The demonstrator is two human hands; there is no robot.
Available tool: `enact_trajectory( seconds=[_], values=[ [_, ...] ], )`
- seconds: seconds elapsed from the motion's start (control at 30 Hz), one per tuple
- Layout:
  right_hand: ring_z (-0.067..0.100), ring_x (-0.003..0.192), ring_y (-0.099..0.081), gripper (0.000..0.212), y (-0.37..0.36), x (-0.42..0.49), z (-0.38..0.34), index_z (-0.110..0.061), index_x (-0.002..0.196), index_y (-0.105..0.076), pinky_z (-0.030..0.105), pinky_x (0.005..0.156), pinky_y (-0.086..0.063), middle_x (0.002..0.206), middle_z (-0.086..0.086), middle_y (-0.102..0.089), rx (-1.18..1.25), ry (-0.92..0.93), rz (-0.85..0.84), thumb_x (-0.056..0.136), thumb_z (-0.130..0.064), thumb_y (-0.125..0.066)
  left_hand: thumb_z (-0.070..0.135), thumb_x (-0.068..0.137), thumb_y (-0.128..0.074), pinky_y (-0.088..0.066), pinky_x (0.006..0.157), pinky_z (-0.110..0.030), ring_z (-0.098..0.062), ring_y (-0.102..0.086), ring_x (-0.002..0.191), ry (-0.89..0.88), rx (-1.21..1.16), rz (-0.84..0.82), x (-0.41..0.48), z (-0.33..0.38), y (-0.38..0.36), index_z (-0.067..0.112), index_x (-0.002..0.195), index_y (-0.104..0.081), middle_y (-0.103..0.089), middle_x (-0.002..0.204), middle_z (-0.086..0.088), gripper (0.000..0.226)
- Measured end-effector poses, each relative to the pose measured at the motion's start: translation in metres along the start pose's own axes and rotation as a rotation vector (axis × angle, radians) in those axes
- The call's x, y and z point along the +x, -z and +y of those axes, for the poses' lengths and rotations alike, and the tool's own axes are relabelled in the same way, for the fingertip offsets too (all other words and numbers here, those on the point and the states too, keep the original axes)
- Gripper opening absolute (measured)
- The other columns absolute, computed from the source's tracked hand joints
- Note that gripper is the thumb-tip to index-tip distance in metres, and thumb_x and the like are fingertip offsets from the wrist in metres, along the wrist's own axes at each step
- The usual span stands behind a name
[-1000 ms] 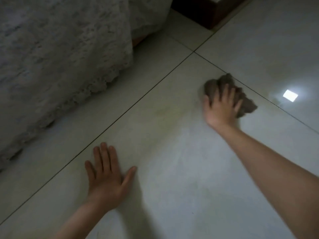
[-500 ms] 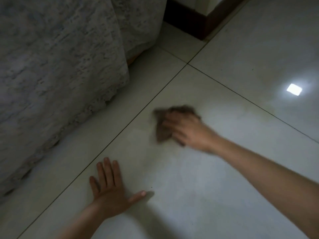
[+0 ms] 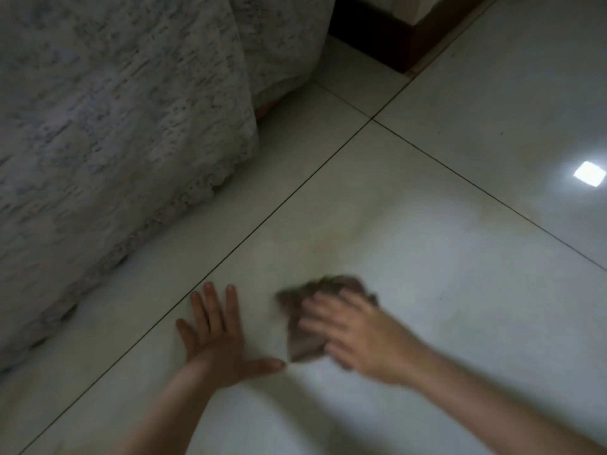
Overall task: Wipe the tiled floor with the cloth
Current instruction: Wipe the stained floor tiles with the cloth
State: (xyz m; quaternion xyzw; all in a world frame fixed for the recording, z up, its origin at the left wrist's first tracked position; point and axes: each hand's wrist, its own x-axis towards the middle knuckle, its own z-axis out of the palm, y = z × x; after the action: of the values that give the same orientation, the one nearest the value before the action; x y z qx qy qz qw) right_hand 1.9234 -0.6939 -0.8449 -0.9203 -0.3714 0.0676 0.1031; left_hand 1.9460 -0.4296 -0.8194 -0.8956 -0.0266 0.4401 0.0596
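Down on the tiled floor here, both my arms coming in from the near edge. My left hand is planted flat on the tile, palm down, fingers straight and fanned out a bit, thumb sticking out to the right. It isn't holding anything, just resting on the floor right next to a dark grout line that runs diagonally from near left to far right.

My right hand is on top of the cloth, a crumpled brownish-grey rag lying on the same big tile, just to the right of my left hand. The near corner of the rag almost reaches the tip of my left thumb. The right hand is pretty blurry, but as far as I can make out the fingers are spread and laid flat over the rag, pressing it down onto the tile, not curled round it. Bits of rag stick out to the left and the far side of my fingers.

A little farther out from the rag there's a faint yellowish smudge on the tile. Off to the far right a bright square of light reflects off the glossy surface. The whole left side is a pale lacy fabric hanging down to the floor, and at the far end sits a dark wooden base.
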Motion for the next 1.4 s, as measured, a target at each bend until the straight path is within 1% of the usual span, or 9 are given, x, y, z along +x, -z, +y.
enact_trajectory(
  seconds=[0.17,0.3,0.53,0.7,0.87,0.97,1.03,1.2,1.4],
  values=[
    [0.026,0.144,-0.029,0.054,0.028,0.017,0.126,-0.014,0.146,-0.042,0.044,0.116,-0.019,0.155,0.009,-0.034,-0.076,-0.533,0.124,0.104,-0.041,-0.022,0.107,0.017,-0.016,0.007,0.111,-0.064,-0.035,0.06,0.111,-0.006,-0.025,0.024,0.002,-0.001,-0.004,0.02,0.117,0.061,0.065,0.124,-0.014,0.153],
    [0.025,0.149,-0.007,0.055,0.026,0.072,0.104,-0.021,0.154,-0.02,0.045,0.118,-0.005,0.162,0.008,-0.012,0.005,-0.831,0.125,0.103,-0.04,-0.025,0.108,0.016,-0.014,0.007,0.11,-0.064,-0.034,0.059,0.113,-0.017,-0.053,0.048,0.002,-0.003,-0.008,0.021,0.12,0.059,0.063,0.127,-0.014,0.154],
    [0.026,0.142,-0.033,0.048,-0.02,0.017,-0.099,-0.023,0.14,-0.051,0.051,0.114,-0.029,0.152,0.005,-0.039,0.031,-0.314,0.056,0.097,-0.041,-0.038,0.102,0.019,-0.026,0.012,0.11,-0.063,-0.032,0.05,0.127,-0.104,-0.133,0.101,0.0,-0.009,-0.006,0.03,0.116,0.058,0.059,0.131,-0.007,0.147],
    [0.024,0.13,-0.05,0.034,0.009,-0.02,-0.048,-0.018,0.124,-0.066,0.036,0.105,-0.043,0.138,0.004,-0.056,-0.098,0.019,-0.047,0.094,-0.03,-0.056,0.087,0.058,-0.035,0.01,0.116,-0.044,-0.012,0.033,0.14,-0.252,-0.3,0.262,-0.002,-0.039,-0.014,0.036,0.148,0.021,0.034,0.154,0.005,0.118],
    [0.031,0.146,-0.021,0.046,0.024,-0.061,0.054,-0.011,0.147,-0.036,0.031,0.12,-0.009,0.157,0.015,-0.024,0.108,-0.741,0.115,0.102,-0.02,-0.044,0.061,0.086,-0.006,0.015,0.115,-0.03,0.002,0.027,0.14,-0.351,-0.296,0.516,-0.04,-0.08,-0.058,0.034,0.149,0.01,0.025,0.153,0.017,0.07],
    [0.024,0.15,-0.006,0.051,0.003,-0.051,0.023,-0.019,0.153,-0.023,0.047,0.12,-0.004,0.162,0.007,-0.011,0.111,-1.174,0.186,0.105,-0.034,-0.031,0.045,0.097,-0.007,0.016,0.113,-0.027,0.001,0.028,0.138,-0.335,-0.285,0.538,-0.059,-0.102,-0.089,0.032,0.151,0.008,0.029,0.149,0.018,0.057],
    [0.026,0.149,-0.007,0.051,-0.013,-0.018,-0.026,-0.018,0.151,-0.03,0.051,0.118,-0.001,0.162,0.009,-0.014,0.088,-1.251,0.28,0.103,-0.036,-0.028,0.033,0.103,-0.013,0.016,0.113,-0.027,-0.001,0.028,0.138,-0.323,-0.275,0.57,-0.065,-0.118,-0.104,0.028,0.152,0.009,0.027,0.151,0.016,0.054],
    [0.031,0.149,-0.01,0.054,-0.038,0.068,-0.172,-0.022,0.152,-0.028,0.054,0.116,-0.011,0.161,0.009,-0.016,0.065,-0.846,0.181,0.101,-0.04,-0.035,-0.002,0.084,-0.035,0.013,0.115,-0.032,-0.006,0.03,0.138,-0.286,-0.288,0.588,-0.072,-0.151,-0.125,0.026,0.142,0.026,0.024,0.155,0.007,0.089],
    [0.02,0.138,-0.041,0.048,-0.048,0.07,-0.268,-0.034,0.137,-0.053,0.048,0.111,-0.035,0.148,-0.002,-0.046,0.003,0.026,-0.152,0.094,-0.048,-0.035,0.018,0.083,-0.026,0.002,0.119,-0.044,-0.015,0.015,0.145,-0.215,-0.344,0.585,-0.088,-0.198,-0.147,0.015,0.147,0.006,0.014,0.156,0.0,0.072]
  ],
)
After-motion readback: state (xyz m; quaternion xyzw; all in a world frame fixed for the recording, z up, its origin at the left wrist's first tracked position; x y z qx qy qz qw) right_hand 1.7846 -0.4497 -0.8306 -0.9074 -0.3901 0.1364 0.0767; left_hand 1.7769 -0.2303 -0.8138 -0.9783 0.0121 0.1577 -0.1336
